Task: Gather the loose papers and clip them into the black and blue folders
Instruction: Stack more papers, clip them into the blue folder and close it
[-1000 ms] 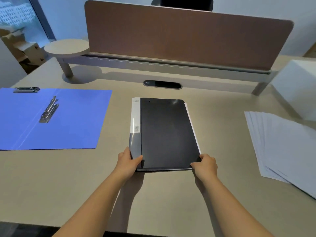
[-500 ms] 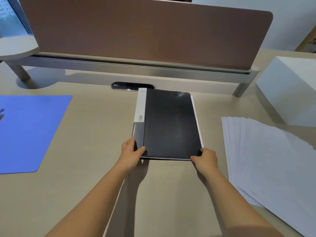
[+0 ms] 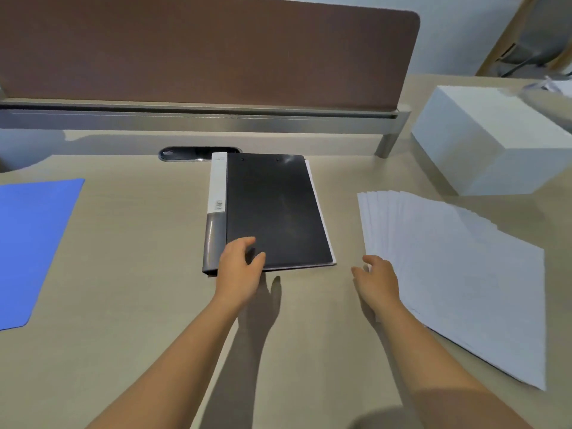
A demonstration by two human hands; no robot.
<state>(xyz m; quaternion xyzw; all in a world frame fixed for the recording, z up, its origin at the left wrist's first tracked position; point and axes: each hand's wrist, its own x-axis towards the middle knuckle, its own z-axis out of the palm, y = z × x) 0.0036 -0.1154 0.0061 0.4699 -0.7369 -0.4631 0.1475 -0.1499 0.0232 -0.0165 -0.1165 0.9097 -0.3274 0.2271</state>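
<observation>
The black folder (image 3: 272, 209) lies closed in the middle of the desk, with white paper edges showing along its right side. My left hand (image 3: 240, 267) hovers over its near left corner, fingers spread, holding nothing. My right hand (image 3: 376, 278) is open just left of a fanned stack of loose white papers (image 3: 458, 267), its fingertips at the stack's near left edge. The blue folder (image 3: 31, 239) lies open flat at the far left, partly out of frame.
A brown divider panel (image 3: 204, 51) on a metal rail runs along the back of the desk. A cable slot (image 3: 192, 153) sits just behind the black folder. A white box (image 3: 489, 140) stands at the back right, behind the papers.
Both hands have let go of the black folder's near corners. My right hand moved right to the paper stack. The view has shifted right and closer.
</observation>
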